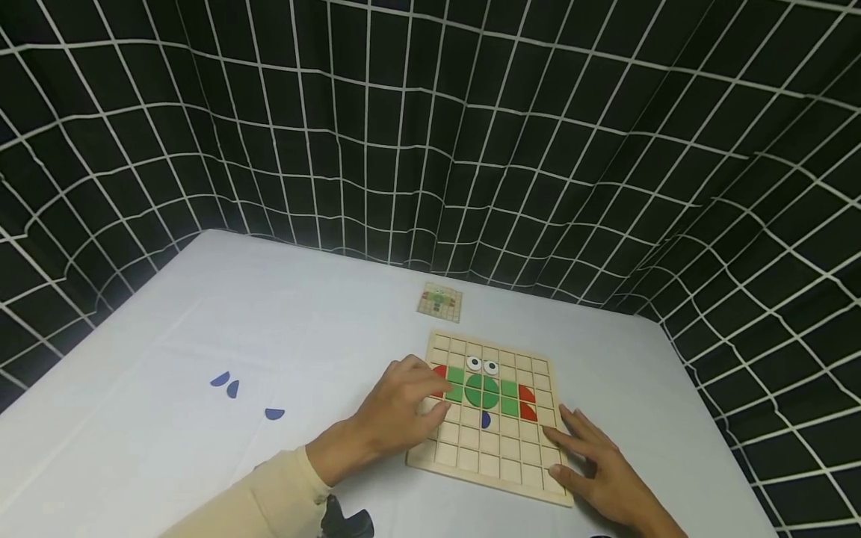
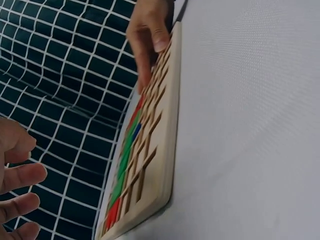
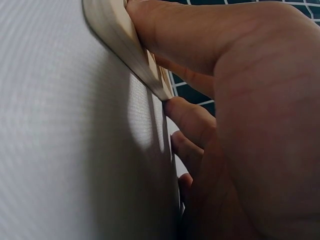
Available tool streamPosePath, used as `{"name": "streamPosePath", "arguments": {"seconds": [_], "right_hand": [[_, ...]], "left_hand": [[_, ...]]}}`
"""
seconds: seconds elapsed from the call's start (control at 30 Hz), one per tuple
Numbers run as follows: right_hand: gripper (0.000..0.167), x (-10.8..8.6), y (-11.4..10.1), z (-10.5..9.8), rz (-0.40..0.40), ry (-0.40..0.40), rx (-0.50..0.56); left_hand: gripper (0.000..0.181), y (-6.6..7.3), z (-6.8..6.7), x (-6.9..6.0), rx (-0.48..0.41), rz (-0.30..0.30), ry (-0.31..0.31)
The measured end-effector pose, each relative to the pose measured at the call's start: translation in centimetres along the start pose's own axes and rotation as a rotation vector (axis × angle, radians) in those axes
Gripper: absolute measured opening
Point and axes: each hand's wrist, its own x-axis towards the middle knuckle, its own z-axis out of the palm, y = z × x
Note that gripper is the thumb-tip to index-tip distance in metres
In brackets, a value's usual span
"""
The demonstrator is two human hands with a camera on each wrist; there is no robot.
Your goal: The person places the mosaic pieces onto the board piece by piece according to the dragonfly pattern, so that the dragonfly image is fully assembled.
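A wooden grid board (image 1: 491, 465) lies on the table. Green pieces forming a circle (image 1: 474, 397) sit mid-board, flanked by green squares (image 1: 509, 388) and red curved pieces (image 1: 528, 412). Two eye discs (image 1: 491, 368) are above the circle, and one blue half-circle (image 1: 486, 420) is below it. My left hand (image 1: 400, 403) hovers over the board's left side, fingers loosely bent and apart, with nothing visible between them; it partly hides the red pieces there. The right hand (image 1: 599, 467) rests at the board's right edge, thumb and a finger on its rim (image 3: 112, 30).
Three loose blue half-circles, one at the front (image 1: 274, 413), lie on the white table (image 1: 323, 321) to the left. Behind the board is a small pattern card (image 1: 440, 302). A black curtain with white grid lines (image 1: 403, 149) surrounds the table's far sides.
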Motion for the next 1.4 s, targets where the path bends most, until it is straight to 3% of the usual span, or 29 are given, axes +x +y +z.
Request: {"name": "streamPosePath", "arguments": {"seconds": [0.17,0.37,0.6,0.73,0.83,1.03,1.27,1.4], "right_hand": [[0.053,0.0,0.1,0.0,-0.009,0.006,0.019],[0.053,0.0,0.0,-0.1,-0.018,0.012,0.003],[0.054,0.3,0.0,-0.2,-0.015,0.000,0.006],[0.053,0.4,0.1,-0.3,-0.045,0.016,0.001],[0.052,0.4,0.2,-0.4,-0.060,0.024,0.004],[0.051,0.2,0.3,-0.5,-0.086,0.032,0.020],[0.051,0.0,0.5,-0.2,-0.054,0.019,0.027],[0.051,0.0,0.5,-0.1,-0.043,0.012,0.027]], "left_hand": [[0.017,-0.1,-1.9,-0.7,-0.020,-0.031,0.050],[0.022,-0.8,-4.7,-2.0,0.018,-0.083,0.102],[0.027,-2.2,-7.6,-4.0,0.080,-0.113,0.221],[0.027,-3.0,-8.8,-5.4,0.139,-0.181,0.260],[0.027,-3.6,-9.3,-6.7,0.190,-0.269,0.264],[0.029,-3.9,-10.2,-9.1,0.223,-0.440,0.209],[0.035,-4.0,-11.4,-10.0,0.192,-0.641,0.025],[0.041,-4.3,-11.4,-10.4,0.214,-0.687,-0.057]]}}
